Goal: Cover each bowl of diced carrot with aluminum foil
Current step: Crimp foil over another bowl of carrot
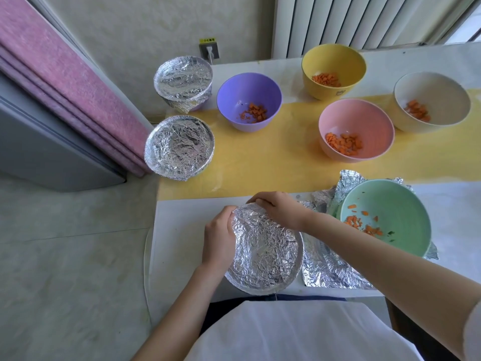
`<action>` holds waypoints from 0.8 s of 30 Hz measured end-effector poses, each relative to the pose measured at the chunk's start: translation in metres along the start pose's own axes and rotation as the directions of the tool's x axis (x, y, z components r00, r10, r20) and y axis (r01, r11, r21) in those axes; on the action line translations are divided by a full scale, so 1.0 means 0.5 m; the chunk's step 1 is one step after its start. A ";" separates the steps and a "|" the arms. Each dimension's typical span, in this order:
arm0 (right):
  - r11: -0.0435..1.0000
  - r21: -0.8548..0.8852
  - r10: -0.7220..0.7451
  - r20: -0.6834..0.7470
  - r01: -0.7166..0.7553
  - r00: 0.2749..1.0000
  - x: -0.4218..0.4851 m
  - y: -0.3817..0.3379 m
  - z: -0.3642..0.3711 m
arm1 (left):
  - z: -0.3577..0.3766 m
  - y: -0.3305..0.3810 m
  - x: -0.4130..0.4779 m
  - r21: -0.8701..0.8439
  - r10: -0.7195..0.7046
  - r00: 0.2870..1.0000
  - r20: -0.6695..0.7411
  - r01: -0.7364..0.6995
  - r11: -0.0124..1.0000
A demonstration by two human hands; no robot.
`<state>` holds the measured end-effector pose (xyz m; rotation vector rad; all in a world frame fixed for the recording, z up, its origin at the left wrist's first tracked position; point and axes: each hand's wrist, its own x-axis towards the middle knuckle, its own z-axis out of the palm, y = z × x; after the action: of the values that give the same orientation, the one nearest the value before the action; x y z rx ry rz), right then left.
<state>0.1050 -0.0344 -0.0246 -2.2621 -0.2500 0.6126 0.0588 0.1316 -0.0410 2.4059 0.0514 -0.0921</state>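
"Head view, quickly: where is the bowl being worked on?"

"Your wrapped bowl (264, 252) is at the worktop (182, 230) edge, just beside the green bowl (395, 199), on its side nearer your left arm. Your left hand (220, 239) has its fingers (229, 217) curled round the rim on the side away from the green bowl. Your right hand (279, 209) curls over the far rim. Both pinch foil against the edge."

"How will it handle?"

"The foil looks thin and soft. It is likely to tear easily and keep any crease you give it. Press along the rim, not on the unsupported middle, which would dent. The bowl underneath looks stiff and probably light."

"Which way does it point?"

"Mouth up, tipped slightly toward you, I think. It's round, so there is no long axis across it. Its one axis runs base to rim, near upright. You can't tell whether the base sits flat."

"And the others?"

"Loose foil (328, 272) lies under and beside the green bowl. Beyond the green bowl, the purple bowl (247, 92), yellow bowl (333, 61), pink bowl (356, 118) and white bowl (437, 95) stand uncovered, and two finished bowls (179, 147) sit farthest off."
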 end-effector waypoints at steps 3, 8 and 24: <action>0.998 -0.054 -0.023 0.006 0.024 1.000 -0.003 -0.001 -0.004 | 0.003 0.003 -0.001 0.007 0.032 0.999 0.005 -0.032 0.999; 0.949 -0.275 -0.121 0.135 0.154 0.984 0.000 0.001 -0.002 | 0.003 -0.003 -0.004 0.014 0.039 0.999 -0.011 -0.039 0.999; 0.983 -0.181 0.000 -0.005 0.000 1.000 -0.015 0.015 0.005 | -0.001 -0.004 -0.024 0.094 -0.072 0.997 0.014 0.070 0.993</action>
<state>0.0973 -0.0405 -0.0287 -2.4376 -0.3144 0.6053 0.0468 0.1335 -0.0411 2.4972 0.1273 -0.1509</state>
